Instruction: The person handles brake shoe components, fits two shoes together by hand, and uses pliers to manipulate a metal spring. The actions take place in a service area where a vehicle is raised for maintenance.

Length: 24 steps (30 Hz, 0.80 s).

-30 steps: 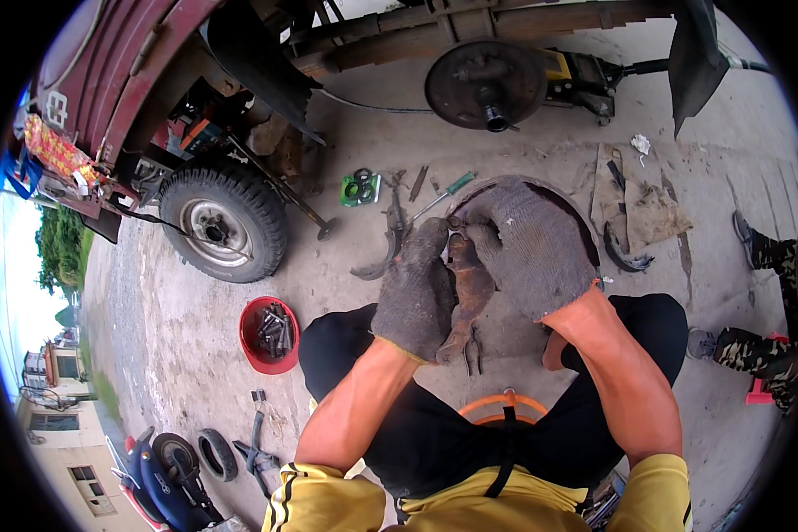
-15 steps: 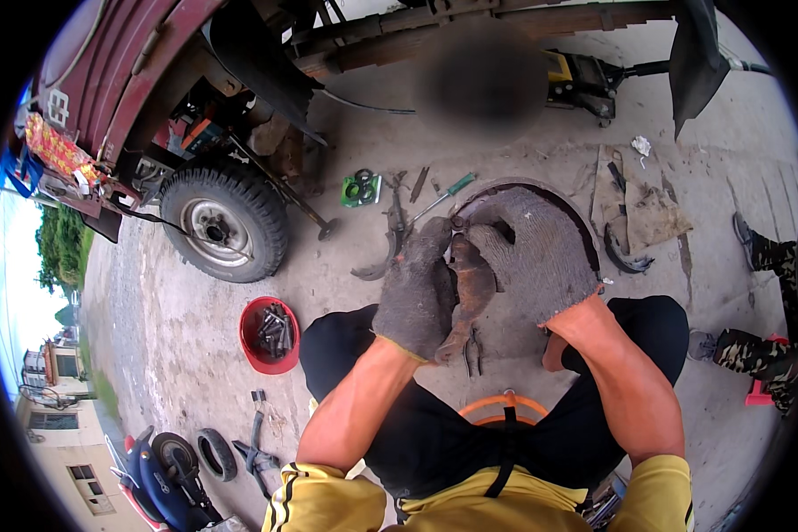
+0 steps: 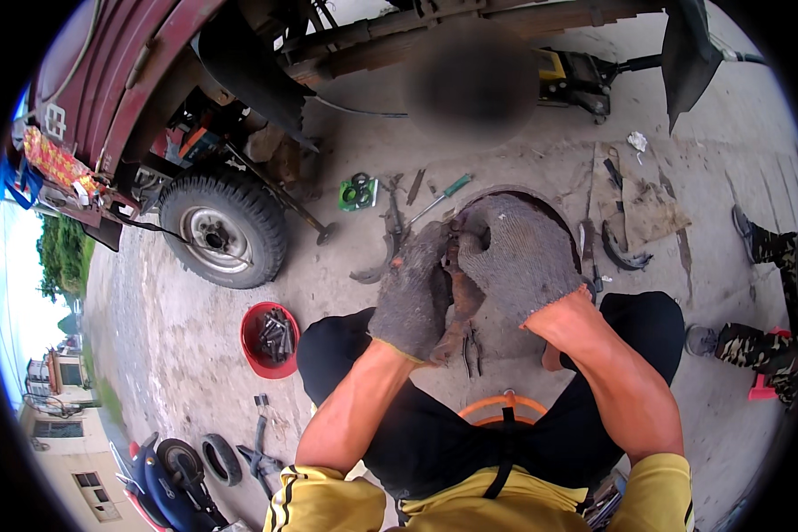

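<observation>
Both my hands wear grey, dirt-stained knit gloves. My left hand (image 3: 408, 297) is closed round the left side of a rusty curved brake shoe (image 3: 464, 300), held upright in front of my knees. My right hand (image 3: 516, 257) grips the upper part of the same shoe from the right, its thumb and fingers bent close to the left hand's fingertips. Its glove hides much of the shoe. Beneath and behind the right hand shows the curved rim of a round metal drum (image 3: 554, 210). Pliers (image 3: 473, 353) lie on the ground just below the shoe.
A screwdriver (image 3: 442, 199), a second brake shoe (image 3: 383, 262) and a green packet of rings (image 3: 358, 191) lie ahead. Another shoe (image 3: 625, 253) rests by cardboard (image 3: 654, 213). At left are a red bowl of bolts (image 3: 247, 339) and a truck wheel (image 3: 222, 229). A person's shoe (image 3: 702, 342) is at right.
My right hand has shifted left and turned inward over the brake shoe, covering more of it. The left hand stays closed on the shoe. My view has shifted slightly.
</observation>
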Each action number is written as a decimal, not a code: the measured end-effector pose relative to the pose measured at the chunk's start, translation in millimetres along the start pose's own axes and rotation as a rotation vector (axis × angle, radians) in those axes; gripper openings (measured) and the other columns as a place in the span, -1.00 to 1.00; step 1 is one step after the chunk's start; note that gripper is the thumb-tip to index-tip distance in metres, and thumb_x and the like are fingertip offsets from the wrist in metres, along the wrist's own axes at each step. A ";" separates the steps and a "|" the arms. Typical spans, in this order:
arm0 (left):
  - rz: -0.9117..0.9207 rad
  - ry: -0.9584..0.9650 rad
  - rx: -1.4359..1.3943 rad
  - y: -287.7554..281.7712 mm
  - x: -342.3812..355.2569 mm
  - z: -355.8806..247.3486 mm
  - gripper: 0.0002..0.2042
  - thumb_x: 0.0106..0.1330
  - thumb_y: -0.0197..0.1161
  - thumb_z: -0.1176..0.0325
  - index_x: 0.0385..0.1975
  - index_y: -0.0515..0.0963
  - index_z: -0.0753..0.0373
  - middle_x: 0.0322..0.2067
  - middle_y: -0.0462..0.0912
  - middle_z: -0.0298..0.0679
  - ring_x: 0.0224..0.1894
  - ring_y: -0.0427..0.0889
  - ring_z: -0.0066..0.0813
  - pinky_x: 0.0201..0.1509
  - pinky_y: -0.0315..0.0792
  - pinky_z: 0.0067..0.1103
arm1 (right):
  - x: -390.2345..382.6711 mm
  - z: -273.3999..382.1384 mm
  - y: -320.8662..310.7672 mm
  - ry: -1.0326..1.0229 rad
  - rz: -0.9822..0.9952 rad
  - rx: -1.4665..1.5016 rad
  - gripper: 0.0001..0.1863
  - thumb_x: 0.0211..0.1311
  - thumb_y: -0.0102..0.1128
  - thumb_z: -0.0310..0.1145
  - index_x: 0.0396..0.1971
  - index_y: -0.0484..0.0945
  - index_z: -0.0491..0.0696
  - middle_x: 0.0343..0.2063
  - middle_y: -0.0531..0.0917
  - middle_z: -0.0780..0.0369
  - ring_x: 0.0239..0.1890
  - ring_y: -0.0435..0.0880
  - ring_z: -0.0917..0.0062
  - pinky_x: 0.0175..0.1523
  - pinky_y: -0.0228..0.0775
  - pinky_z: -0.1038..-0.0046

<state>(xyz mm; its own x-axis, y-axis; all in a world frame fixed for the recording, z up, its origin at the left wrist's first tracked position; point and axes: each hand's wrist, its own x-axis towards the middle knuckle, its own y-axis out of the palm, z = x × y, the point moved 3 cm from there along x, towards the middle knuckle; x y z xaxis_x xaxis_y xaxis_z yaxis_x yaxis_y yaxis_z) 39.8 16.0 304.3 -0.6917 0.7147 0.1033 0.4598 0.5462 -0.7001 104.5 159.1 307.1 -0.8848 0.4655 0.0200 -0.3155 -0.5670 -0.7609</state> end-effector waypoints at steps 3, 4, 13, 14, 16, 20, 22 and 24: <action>-0.041 0.038 -0.167 14.6 0.2 34.1 -0.55 0.15 0.16 0.64 0.09 0.53 0.26 -0.12 0.67 0.03 -0.07 0.65 0.11 -0.05 0.53 -0.29 | -2.5 6.0 -4.6 -0.027 -0.040 0.054 -0.74 0.16 0.25 -0.26 -0.26 0.70 -0.12 -0.29 0.71 0.02 -0.20 0.69 0.08 -0.07 0.53 0.13; -0.036 0.023 -0.206 18.4 -1.3 44.8 -0.55 0.14 0.15 0.64 0.09 0.53 0.27 -0.12 0.67 0.04 -0.06 0.64 0.12 -0.05 0.53 -0.29 | -3.3 6.2 -4.0 -0.048 -0.042 0.048 -0.74 0.16 0.25 -0.27 -0.26 0.69 -0.12 -0.28 0.71 0.02 -0.20 0.69 0.08 -0.07 0.53 0.13; -0.012 0.171 -0.105 8.7 0.8 21.4 -0.68 0.37 0.18 0.48 0.12 0.51 0.30 -0.31 0.72 -0.14 -0.31 0.72 -0.26 -0.22 0.56 -0.43 | -5.8 -4.3 -8.5 -0.342 -0.090 -0.066 -0.74 0.19 0.24 -0.30 -0.19 0.65 -0.11 -0.25 0.68 0.03 -0.19 0.68 0.07 -0.08 0.53 0.11; 0.020 0.132 -0.109 1.9 0.9 10.1 -0.66 0.33 0.18 0.52 0.12 0.51 0.29 -0.23 0.71 -0.11 -0.24 0.72 -0.22 -0.15 0.56 -0.42 | -7.1 -5.2 -9.8 -0.375 -0.109 -0.071 -0.74 0.20 0.24 -0.30 -0.18 0.65 -0.11 -0.25 0.68 0.03 -0.18 0.68 0.06 -0.07 0.53 0.11; 0.083 0.040 -0.115 -8.2 -2.1 -3.6 -0.60 0.26 0.16 0.59 0.12 0.51 0.27 -0.09 0.69 -0.05 -0.09 0.71 -0.12 0.00 0.56 -0.38 | -7.2 -5.5 -4.4 -0.401 -0.101 -0.091 -0.74 0.22 0.23 -0.31 -0.15 0.64 -0.11 -0.22 0.68 0.02 -0.17 0.68 0.07 -0.06 0.53 0.11; 0.114 -0.107 -0.309 -9.5 -3.4 -1.6 -0.61 0.28 0.19 0.57 0.13 0.51 0.28 -0.08 0.69 -0.11 -0.07 0.70 -0.28 0.00 0.57 -0.45 | -10.0 -8.9 4.7 -0.401 -0.135 -0.022 -0.73 0.26 0.21 -0.36 -0.08 0.64 -0.10 -0.15 0.68 0.03 -0.11 0.68 0.10 -0.02 0.53 0.15; 0.122 -0.141 -0.348 -7.2 -3.6 2.6 -0.57 0.24 0.24 0.57 0.15 0.49 0.29 -0.06 0.68 -0.13 -0.04 0.69 -0.34 0.02 0.58 -0.47 | -12.1 -15.5 13.6 -0.406 -0.184 0.058 -0.73 0.27 0.21 -0.38 -0.05 0.64 -0.09 -0.13 0.68 0.04 -0.09 0.67 0.11 0.01 0.53 0.18; 0.128 -0.043 -0.206 -8.3 -3.6 4.9 -0.52 0.19 0.29 0.57 0.17 0.47 0.30 -0.05 0.67 -0.15 -0.01 0.67 -0.39 0.03 0.58 -0.49 | -11.7 -16.8 17.6 -0.392 -0.192 0.088 -0.73 0.27 0.21 -0.38 -0.05 0.64 -0.09 -0.11 0.68 0.05 -0.07 0.67 0.12 0.04 0.52 0.19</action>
<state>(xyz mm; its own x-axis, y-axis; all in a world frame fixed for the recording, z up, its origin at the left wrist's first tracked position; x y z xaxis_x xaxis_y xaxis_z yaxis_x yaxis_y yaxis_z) 35.8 6.8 306.3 -0.6414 0.7671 -0.0103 0.6462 0.5330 -0.5462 115.0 155.1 282.6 -0.8653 0.2844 0.4127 -0.4994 -0.5592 -0.6618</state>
